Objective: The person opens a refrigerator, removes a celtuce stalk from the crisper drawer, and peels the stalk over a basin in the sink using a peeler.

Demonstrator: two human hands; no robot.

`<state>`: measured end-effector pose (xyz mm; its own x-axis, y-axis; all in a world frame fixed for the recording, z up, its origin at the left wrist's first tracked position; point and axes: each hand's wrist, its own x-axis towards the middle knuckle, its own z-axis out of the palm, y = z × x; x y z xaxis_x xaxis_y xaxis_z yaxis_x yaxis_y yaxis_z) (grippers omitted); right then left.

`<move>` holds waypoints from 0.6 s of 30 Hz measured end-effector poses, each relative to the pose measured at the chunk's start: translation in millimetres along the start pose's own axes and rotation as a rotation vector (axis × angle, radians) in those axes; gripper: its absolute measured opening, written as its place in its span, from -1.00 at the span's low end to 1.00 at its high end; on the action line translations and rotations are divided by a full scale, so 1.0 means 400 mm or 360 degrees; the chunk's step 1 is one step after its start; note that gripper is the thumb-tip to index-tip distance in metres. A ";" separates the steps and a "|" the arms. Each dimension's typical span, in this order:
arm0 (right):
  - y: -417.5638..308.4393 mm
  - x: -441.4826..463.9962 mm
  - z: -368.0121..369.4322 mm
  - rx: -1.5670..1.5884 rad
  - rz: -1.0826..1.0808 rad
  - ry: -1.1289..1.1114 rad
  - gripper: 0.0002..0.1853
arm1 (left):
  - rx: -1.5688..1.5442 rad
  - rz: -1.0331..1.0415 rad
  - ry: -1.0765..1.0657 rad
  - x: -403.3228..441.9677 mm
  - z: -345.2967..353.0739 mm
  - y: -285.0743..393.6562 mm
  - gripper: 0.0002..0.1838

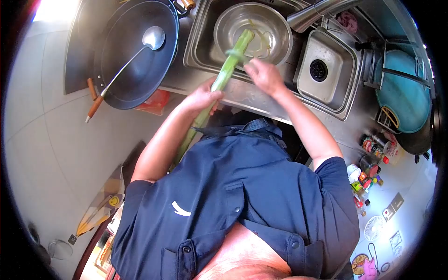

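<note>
A long green stalk (227,70) slants up from beside my body, its top end over a metal bowl (221,35) in the sink. My left hand (205,96) is wrapped round the stalk at its middle. My right hand (265,77) is closed just right of the stalk, on a blurred greenish tool (234,54) that lies across the stalk near its upper end. Motion smears the tool, so its exact shape is unclear. Thin peel strips (266,42) lie inside the bowl.
On the left sits a dark wok (126,60) with a wooden-handled ladle (154,38). A small sink basin (322,84) is at the right, under a faucet (305,19). Beyond it are a rack with a teal basin (403,88) and several bottles (368,144).
</note>
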<state>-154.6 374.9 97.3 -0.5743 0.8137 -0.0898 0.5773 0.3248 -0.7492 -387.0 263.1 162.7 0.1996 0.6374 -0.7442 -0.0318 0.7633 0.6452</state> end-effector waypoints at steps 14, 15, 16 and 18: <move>0.288 0.135 -0.099 -0.0487 0.0842 0.0374 -0.38 | 0.0297 0.0055 -0.0192 -0.072 0.024 -0.013 -0.35; 0.299 0.134 -0.108 -0.0435 0.0765 0.0449 -0.39 | 0.0298 0.0056 -0.0192 -0.073 0.027 -0.008 -0.31; 0.297 0.135 -0.115 -0.0386 0.0685 0.0519 -0.40 | 0.0291 0.0055 -0.0192 -0.071 0.029 -0.007 -0.31; 0.251 0.110 -0.095 -0.0017 0.0644 0.0457 -0.42 | -0.0013 -0.0001 -0.0220 -0.061 0.029 0.002 -0.29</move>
<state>-99.6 461.7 43.0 -0.1204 0.9750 -0.1866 0.7279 -0.0411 -0.6845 -380.5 246.9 183.3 0.3324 0.6167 -0.7136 -0.0394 0.7650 0.6428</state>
